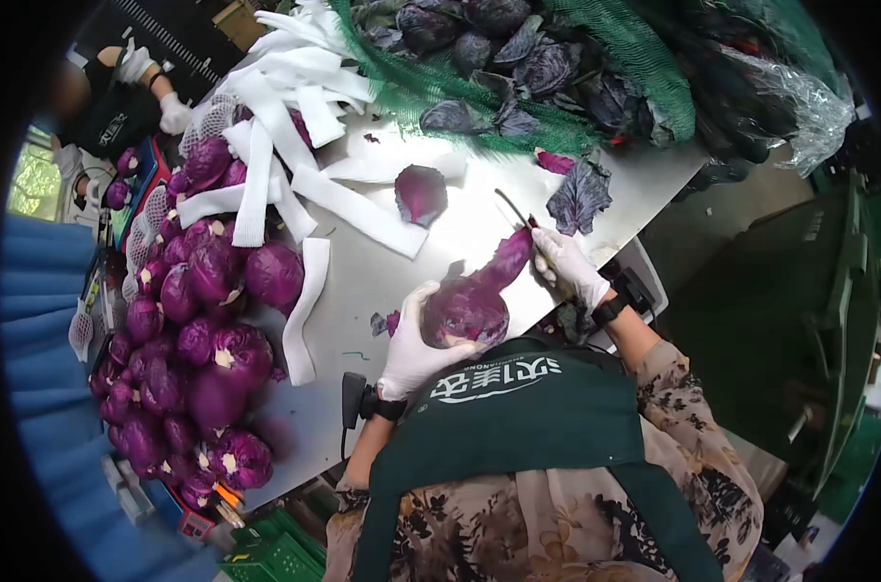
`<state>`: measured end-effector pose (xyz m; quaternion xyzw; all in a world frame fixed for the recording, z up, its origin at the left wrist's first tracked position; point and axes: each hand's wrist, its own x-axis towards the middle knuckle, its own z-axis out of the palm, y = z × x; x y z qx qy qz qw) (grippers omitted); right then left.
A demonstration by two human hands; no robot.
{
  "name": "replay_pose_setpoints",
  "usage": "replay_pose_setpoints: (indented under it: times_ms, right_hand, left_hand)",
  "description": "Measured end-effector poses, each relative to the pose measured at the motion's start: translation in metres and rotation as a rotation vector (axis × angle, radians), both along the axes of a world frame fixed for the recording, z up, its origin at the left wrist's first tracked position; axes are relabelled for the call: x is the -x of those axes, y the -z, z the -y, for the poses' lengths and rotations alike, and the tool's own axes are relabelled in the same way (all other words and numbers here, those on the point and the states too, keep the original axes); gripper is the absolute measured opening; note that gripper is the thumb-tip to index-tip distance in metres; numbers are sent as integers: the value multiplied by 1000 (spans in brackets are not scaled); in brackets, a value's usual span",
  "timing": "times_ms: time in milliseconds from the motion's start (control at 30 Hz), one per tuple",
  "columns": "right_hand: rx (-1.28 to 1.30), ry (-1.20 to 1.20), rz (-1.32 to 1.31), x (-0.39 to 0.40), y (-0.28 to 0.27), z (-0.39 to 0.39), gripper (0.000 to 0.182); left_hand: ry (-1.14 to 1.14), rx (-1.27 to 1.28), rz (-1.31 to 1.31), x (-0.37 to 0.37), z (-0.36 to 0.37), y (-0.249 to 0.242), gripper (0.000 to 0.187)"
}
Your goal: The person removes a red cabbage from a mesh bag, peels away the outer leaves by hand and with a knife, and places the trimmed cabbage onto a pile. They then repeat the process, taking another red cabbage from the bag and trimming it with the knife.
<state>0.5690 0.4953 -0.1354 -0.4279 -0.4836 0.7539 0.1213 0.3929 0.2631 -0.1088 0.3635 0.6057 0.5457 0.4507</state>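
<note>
My left hand [421, 347], in a white glove, is closed round the side of a purple cabbage [466, 312] close to my apron. From the cabbage's upper right a loose purple leaf [507, 260] stretches up to my right hand [564, 262], also gloved. That hand is closed on a knife [511, 208], whose dark thin blade points up and left; its fingers are at the leaf's end. Beyond the cabbage, a single leaf [421, 196] lies on the metal table [363, 291], and a dark crumpled leaf [580, 196] lies above my right hand.
Many purple cabbages [217, 272] are piled at the left, beside white foam strips [363, 209]. A green net [644, 58] with dark leaves lies at the back. Another person [120, 97] is at the upper left. A green bin [780, 281] stands right; a green crate [275, 548] sits below left.
</note>
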Motion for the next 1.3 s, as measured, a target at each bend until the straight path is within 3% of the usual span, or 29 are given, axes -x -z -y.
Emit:
replay_pose_setpoints:
  times_ms: [100, 167, 200, 233, 267, 367, 433, 467, 533, 600, 633, 667, 700, 733, 767, 800, 867, 900, 933, 1067, 1133, 1167, 1200, 1267, 1300]
  right_hand:
    - [64, 57, -46, 5, 2, -2, 28]
    - [-204, -46, 52, 6, -3, -5, 28]
    - [-200, -41, 54, 6, -8, -3, 28]
    - [-214, -18, 15, 8, -13, 0, 28]
    - [-229, 4, -23, 10, -16, 2, 29]
    - [-251, 186, -35, 11, -22, -11, 32]
    - [-307, 340, -50, 11, -24, -28, 48]
    - [-382, 177, -36, 2, -28, -38, 52]
    - [-1032, 117, 189, 6, -20, -33, 52]
    - [-866, 31, 325, 1, -49, -8, 51]
    - [-684, -28, 191, 1, -63, 10, 50]
    - [-926, -164, 12, -5, -53, 26, 48]
    - [-774, -257, -139, -1, -70, 50, 44]
    - [-696, -384, -87, -2, -65, 62, 39]
    - [-479, -352, -129, -1, -66, 66, 39]
    - [-264, -316, -166, -2, -68, 68, 39]
    - [-238, -280, -194, 7, -66, 64, 39]
    - [-215, -259, -236, 10, -65, 60, 39]
    - [-217, -260, -237, 12, -63, 57, 39]
    - [-142, -253, -252, 12, -61, 50, 41]
    - [-461, -342, -247, 5, -63, 52, 45]
    - [-742, -410, -161, 1, -54, 50, 47]
    - [-1181, -384, -187, 7, -49, 50, 49]
    - [-1085, -568, -29, -1, -53, 55, 51]
    - [-1215, -591, -21, 3, -55, 56, 55]
  left_hand:
    - [-31, 25, 15, -3, -1, 0, 91]
    - [-65, -45, -2, -1, -3, 4, 88]
    - [-94, -114, -14, 0, -6, 1, 85]
    - [-71, -12, -298, 4, -6, -15, 81]
    - [-75, -72, -210, 7, -10, -12, 76]
    - [-73, -127, -6, 11, -14, 3, 74]
    - [-11, -98, -241, 15, -14, -8, 68]
    - [-4, -95, -242, 16, -12, -5, 68]
    - [-215, -4, 36, 21, -14, 1, 67]
    - [-213, 30, 3, 19, -13, 3, 69]
    - [-213, 54, 6, 14, -14, 2, 67]
    - [-208, 83, 8, 8, -14, -1, 65]
    - [-206, 90, -21, 3, -16, -2, 62]
    - [-198, 93, -51, -2, -19, -7, 58]
    - [-193, 61, -260, -5, -23, -15, 64]
    - [-183, 61, -253, -4, -26, -25, 64]
    - [80, -132, -811, 0, -29, -38, 79]
    - [247, -162, -763, 0, -36, -35, 90]
    - [282, -111, -931, -3, -36, -35, 91]
    - [198, -9, -815, -1, -36, -40, 92]
    - [42, 38, -607, 4, -32, -30, 90]
    - [-22, 62, -503, 8, -30, -24, 89]
    - [-88, 86, -398, 12, -27, -19, 89]
    - [-129, 58, -370, 19, -25, -9, 87]
    - [-123, 55, -374, 17, -26, -13, 87]
